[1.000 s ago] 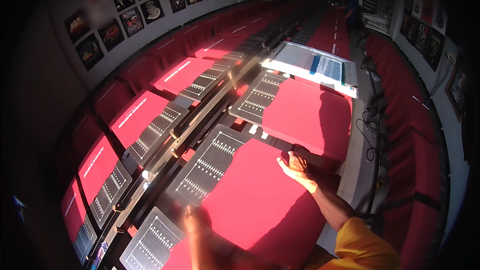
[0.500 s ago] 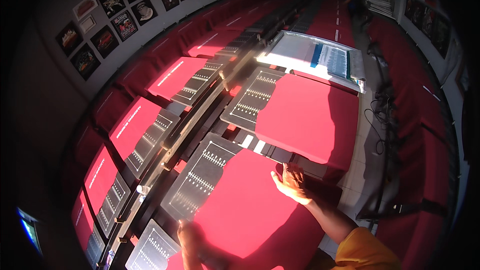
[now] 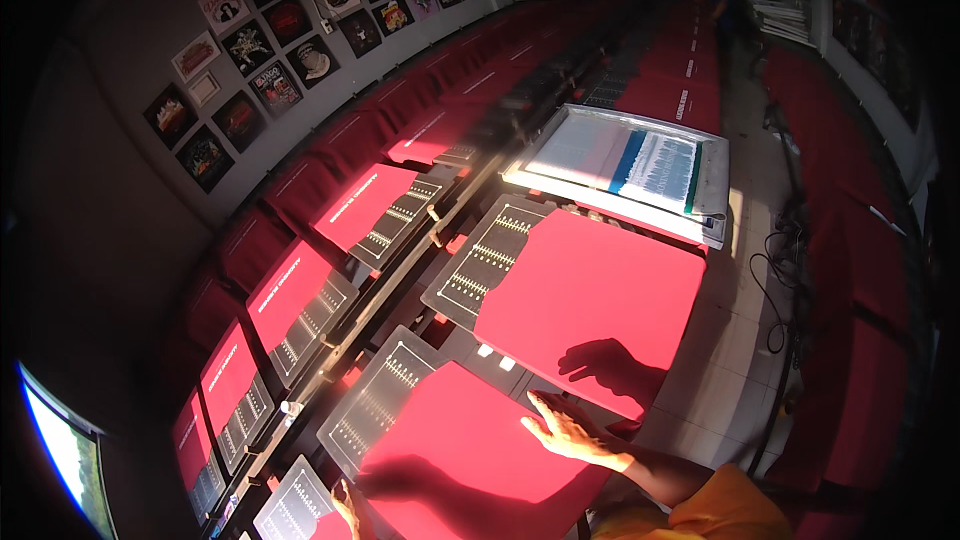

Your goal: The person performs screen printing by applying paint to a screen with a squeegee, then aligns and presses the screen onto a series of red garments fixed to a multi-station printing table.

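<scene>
A red T-shirt [image 3: 470, 450] lies smooth over a dark printing board [image 3: 385, 395] in front of me, with the board's marked end bare on the left. My right hand [image 3: 575, 437] is open, its fingers spread at the shirt's far right edge. At the near left edge is my left hand [image 3: 348, 512], seen nearly edge-on with its fingers extended and partly in shadow. The shadow of my arm falls across the cloth. Beyond it, another red shirt [image 3: 600, 290] covers the following board, with a hand-shaped shadow on it.
A framed printing screen [image 3: 620, 170] with blue and white ink stands past the farther shirt. On the left, a long rail [image 3: 375, 305] separates another row of boards with printed red shirts [image 3: 290, 290]. Cables [image 3: 775, 290] lie on the right floor. Another person [image 3: 722, 5] stands far back.
My view has shifted, so the boards sit lower in the picture. Both hands remain at the shirt's edges, and my right hand's shadow now falls on the farther shirt.
</scene>
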Demonstrator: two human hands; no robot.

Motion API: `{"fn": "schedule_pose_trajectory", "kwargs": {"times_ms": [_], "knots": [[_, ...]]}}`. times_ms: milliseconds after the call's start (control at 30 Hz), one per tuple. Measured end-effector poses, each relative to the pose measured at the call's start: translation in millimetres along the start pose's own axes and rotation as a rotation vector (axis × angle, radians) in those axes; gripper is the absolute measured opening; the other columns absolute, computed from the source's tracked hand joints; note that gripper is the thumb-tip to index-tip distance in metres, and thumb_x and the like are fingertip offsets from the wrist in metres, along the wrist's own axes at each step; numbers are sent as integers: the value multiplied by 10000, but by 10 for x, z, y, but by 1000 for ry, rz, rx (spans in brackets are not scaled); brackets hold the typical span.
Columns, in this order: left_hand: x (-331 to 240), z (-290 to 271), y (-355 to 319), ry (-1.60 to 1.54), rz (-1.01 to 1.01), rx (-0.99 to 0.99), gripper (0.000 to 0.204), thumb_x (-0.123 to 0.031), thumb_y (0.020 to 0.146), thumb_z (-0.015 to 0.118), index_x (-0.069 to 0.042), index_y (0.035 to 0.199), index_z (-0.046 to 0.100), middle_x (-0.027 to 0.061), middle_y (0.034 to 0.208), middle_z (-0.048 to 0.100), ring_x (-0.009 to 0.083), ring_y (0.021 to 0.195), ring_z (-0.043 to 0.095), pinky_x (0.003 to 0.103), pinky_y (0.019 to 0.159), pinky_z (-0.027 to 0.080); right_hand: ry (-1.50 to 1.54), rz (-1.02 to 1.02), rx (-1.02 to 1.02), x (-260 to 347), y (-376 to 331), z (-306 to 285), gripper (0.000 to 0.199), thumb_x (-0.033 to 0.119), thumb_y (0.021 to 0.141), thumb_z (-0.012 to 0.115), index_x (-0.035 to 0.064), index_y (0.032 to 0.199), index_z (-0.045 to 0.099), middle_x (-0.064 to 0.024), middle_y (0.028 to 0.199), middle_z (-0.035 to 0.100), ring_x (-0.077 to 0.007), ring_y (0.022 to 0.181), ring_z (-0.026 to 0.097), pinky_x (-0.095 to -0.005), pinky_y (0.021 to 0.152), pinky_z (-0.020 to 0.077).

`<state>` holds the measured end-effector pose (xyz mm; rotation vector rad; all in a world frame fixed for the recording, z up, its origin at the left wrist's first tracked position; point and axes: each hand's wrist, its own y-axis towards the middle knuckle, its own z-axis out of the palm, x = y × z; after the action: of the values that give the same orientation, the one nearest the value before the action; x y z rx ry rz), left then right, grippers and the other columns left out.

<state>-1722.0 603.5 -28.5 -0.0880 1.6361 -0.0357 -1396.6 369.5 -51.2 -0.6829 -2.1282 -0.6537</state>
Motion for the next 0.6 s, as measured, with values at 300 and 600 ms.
{"fn": "schedule_pose_trajectory", "kwargs": {"times_ms": [300,600], "knots": [[287,1191,-1635,8,165,87,291,-284,1000,599,5,1037,599,119,879,635,213,788,646,327,699,550,185,-328,-171,-872,-381,-528,398,199,869,750,45,1206,606,-114,972,683,-240,794,689,-323,674,574],[1019,1511,-2674,-54,147,-59,306,-250,989,624,42,1076,603,166,980,654,239,894,667,342,781,568,120,-601,170,-1245,-131,-2303,342,225,957,632,59,1246,557,-152,1066,659,-308,923,667,-395,766,549]]}}
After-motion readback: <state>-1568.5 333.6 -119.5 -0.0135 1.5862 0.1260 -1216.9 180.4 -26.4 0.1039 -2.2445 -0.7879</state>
